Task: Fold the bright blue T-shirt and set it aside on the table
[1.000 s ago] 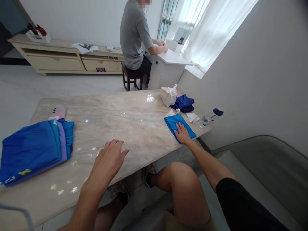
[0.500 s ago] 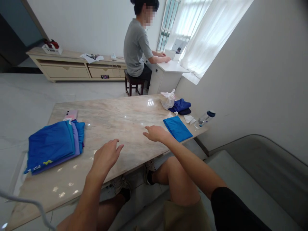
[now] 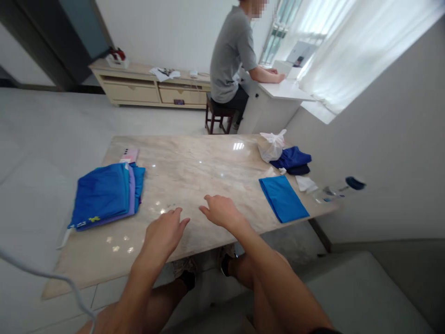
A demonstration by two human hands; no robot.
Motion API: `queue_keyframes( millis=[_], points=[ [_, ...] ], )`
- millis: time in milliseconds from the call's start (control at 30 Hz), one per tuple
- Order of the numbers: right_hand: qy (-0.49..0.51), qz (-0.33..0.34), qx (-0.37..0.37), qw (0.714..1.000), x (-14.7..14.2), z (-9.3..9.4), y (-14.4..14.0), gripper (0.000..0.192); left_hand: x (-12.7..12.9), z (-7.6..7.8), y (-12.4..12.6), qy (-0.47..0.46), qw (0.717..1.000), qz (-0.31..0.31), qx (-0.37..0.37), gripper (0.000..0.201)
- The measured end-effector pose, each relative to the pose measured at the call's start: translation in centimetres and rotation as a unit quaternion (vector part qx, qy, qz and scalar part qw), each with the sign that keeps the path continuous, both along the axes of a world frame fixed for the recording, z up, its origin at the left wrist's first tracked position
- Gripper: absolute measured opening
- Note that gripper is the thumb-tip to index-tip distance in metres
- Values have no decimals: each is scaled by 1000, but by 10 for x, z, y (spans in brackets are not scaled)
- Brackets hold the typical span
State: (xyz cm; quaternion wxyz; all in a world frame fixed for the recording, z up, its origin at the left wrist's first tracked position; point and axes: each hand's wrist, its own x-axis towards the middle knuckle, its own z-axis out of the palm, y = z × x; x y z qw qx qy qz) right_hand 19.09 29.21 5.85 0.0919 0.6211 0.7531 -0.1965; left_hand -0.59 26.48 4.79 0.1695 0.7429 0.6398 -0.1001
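Note:
My left hand (image 3: 166, 232) and my right hand (image 3: 219, 211) hover side by side over the near middle of the marble table (image 3: 194, 171), both empty with fingers apart. A folded blue cloth (image 3: 283, 198) lies flat near the table's right end, well right of my right hand. A stack of folded blue and purple garments (image 3: 106, 194) sits at the table's left, away from my left hand.
A white plastic bag (image 3: 271, 144), a dark blue crumpled garment (image 3: 292, 160), a tissue (image 3: 306, 183) and a lying water bottle (image 3: 339, 190) crowd the far right corner. A pink phone (image 3: 129, 154) lies far left. Another person (image 3: 232, 55) sits at a white desk beyond.
My right hand left the folded blue cloth and swung left to the table's middle, beside my left hand. The view turned left.

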Motion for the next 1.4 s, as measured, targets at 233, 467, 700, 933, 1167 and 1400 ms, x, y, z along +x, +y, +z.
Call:
queue_keyframes(
  millis=[233, 467, 700, 933, 1167, 1400],
  points=[
    [-84, -24, 47, 995, 11, -5, -1, 34, 18, 5, -7, -7, 999, 11, -39, 35],
    [-78, -15, 34, 996, 12, -4, -6, 37, 32, 1, -16, -69, 997, -8, -30, 33],
    [-106, 13, -51, 993, 14, -7, -12, 45, 39, -12, -15, -131, 991, -29, 2, 34],
    [-48, 63, -58, 995, 7, -23, -12, 48, 26, -28, -18, -116, 993, -3, 15, 32],
    [-36, 86, -59, 994, -6, -27, -17, 49, 11, -32, -12, -123, 990, 49, 42, 33],
    [-21, 78, -93, 992, -5, -18, -22, 52, 14, -22, -12, -123, 990, 45, 55, 31]
  ],
)
